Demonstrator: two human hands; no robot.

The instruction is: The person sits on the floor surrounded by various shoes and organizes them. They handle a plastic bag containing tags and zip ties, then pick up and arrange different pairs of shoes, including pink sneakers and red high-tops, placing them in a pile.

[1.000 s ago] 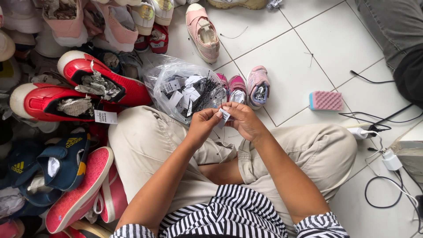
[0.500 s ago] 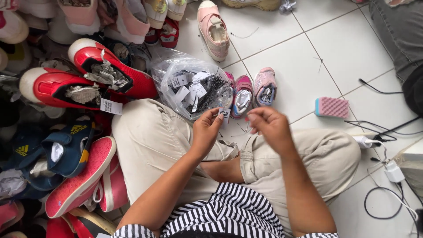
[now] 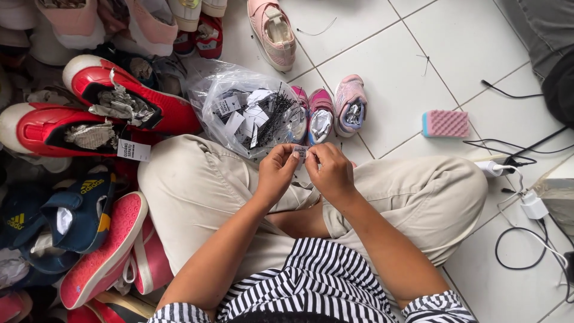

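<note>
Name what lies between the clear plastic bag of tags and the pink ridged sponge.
In the head view, three small pink children's shoes stand side by side between the bag and the sponge, then bare white tile.

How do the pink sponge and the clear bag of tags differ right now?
The pink sponge is small, solid and ridged; the clear bag is larger, crumpled and see-through, filled with white tags and black ties. The sponge lies alone, far from both hands; the bag sits just beyond them. Both rest on the white tile floor.

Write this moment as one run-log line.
left hand: pinching small tag | right hand: pinching same tag | nearby: clear bag of tags
</note>
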